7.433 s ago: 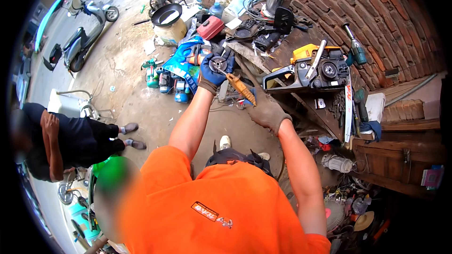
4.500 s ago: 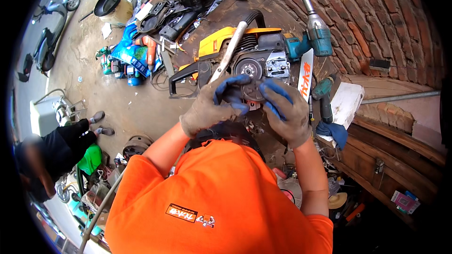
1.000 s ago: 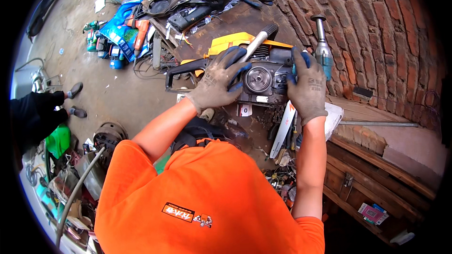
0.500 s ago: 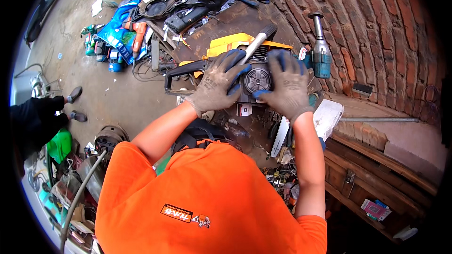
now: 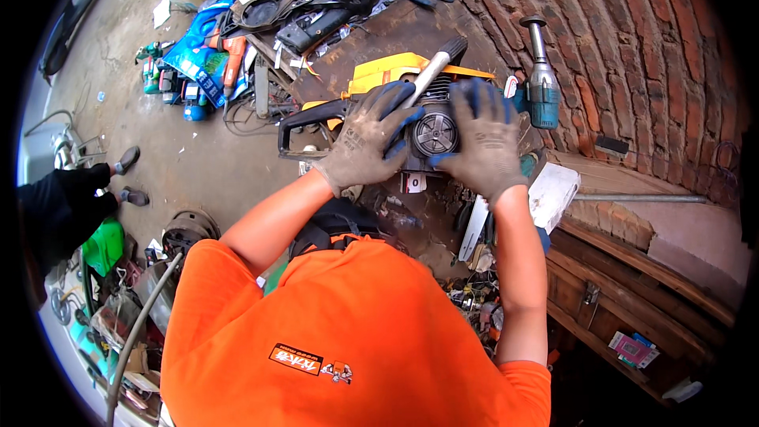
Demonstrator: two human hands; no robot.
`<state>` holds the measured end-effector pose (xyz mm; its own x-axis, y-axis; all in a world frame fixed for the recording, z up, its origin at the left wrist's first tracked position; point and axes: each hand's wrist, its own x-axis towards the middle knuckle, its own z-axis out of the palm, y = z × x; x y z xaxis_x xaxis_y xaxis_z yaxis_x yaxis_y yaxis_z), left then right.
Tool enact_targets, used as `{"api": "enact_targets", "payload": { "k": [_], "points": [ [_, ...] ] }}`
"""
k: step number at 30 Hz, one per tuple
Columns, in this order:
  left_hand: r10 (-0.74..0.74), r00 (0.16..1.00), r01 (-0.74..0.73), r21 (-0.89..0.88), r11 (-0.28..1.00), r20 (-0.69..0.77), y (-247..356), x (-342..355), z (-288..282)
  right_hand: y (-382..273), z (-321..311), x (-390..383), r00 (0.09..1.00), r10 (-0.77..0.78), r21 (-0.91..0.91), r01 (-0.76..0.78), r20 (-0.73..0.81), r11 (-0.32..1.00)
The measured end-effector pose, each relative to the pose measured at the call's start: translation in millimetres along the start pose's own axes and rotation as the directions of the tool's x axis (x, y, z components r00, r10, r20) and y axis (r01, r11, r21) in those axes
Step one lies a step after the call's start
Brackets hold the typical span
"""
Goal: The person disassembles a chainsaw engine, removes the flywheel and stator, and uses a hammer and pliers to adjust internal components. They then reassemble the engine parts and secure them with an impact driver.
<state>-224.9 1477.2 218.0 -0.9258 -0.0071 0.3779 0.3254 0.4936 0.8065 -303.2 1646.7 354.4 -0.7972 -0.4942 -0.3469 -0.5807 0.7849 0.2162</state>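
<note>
A chainsaw body (image 5: 387,71) in yellow and black lies on the dirty bench in front of me, its black rear handle pointing left. Its round black flywheel (image 5: 436,134) is uncovered and faces up. A pale bar (image 5: 427,79) with a black ridged end slants across the saw. My left hand (image 5: 361,138), in a grey and blue work glove, rests on the left side of the body with fingers spread, by the bar's lower end. On the other side of the flywheel, my right hand (image 5: 484,142), gloved alike, lies with fingers stretched out. The palms hide parts of the casing.
A teal cordless impact wrench (image 5: 543,99) stands by the brick wall (image 5: 624,47). Black saw parts (image 5: 312,28) and an orange drill (image 5: 234,63) are heaped at the far left. A guide bar (image 5: 473,229) lies below my right wrist. Another person (image 5: 67,202) stands at left.
</note>
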Motion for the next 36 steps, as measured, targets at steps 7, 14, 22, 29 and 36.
{"api": "enact_targets", "payload": {
  "k": [7,14,22,29,36],
  "points": [
    [-0.013,1.000,0.013,0.002,1.000,0.011,-1.6,-1.3,-1.5,-10.0,5.4,-0.7,0.993,-0.110,0.174,0.116,-0.045,0.978],
    [-0.030,0.999,0.031,-0.010,0.999,0.035,0.9,0.9,-2.1,50.1,-1.2,-30.1,0.949,0.153,0.726,0.102,-0.276,0.680],
    [-0.029,0.999,0.028,-0.038,0.999,-0.027,5.0,-1.5,-0.5,171.9,165.4,-26.5,0.846,0.516,0.934,-0.069,-0.131,0.350],
    [-0.061,0.998,0.062,0.045,0.997,-0.034,45.4,-17.8,2.9,189.3,206.0,28.5,0.722,0.673,0.965,-0.026,-0.162,0.261],
    [-0.416,0.857,0.477,0.163,0.864,-0.304,86.0,-112.1,-46.2,199.0,242.5,128.6,0.753,0.545,0.926,0.350,-0.369,0.144]
  ]
}}
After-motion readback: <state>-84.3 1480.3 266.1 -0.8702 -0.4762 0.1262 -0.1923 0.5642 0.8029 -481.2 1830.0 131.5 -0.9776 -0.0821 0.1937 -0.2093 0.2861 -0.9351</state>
